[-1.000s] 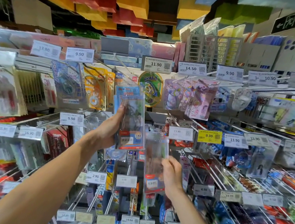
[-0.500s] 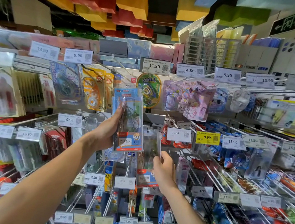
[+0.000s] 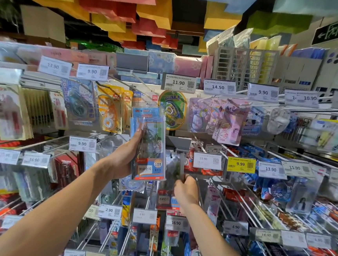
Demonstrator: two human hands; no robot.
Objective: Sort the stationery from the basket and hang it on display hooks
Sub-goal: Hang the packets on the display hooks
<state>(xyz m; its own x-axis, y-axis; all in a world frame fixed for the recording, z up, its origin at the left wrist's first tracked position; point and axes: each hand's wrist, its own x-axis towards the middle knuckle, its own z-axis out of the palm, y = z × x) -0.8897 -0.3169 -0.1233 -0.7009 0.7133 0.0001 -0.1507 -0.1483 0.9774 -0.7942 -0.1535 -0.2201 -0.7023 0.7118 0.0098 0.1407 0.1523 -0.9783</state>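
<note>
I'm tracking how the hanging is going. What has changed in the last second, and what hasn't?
The right hand has lifted the lower ruler pack up and slightly left, toward the blank grey tag holder, keeping its grip on the pack's right edge. The left hand still holds the upper ruler pack raised in the same spot. Nothing was let go.

The clear ruler pack [image 3: 152,144] has a blue header and orange-edged label; one price tag [image 3: 241,164] is yellow
</note>
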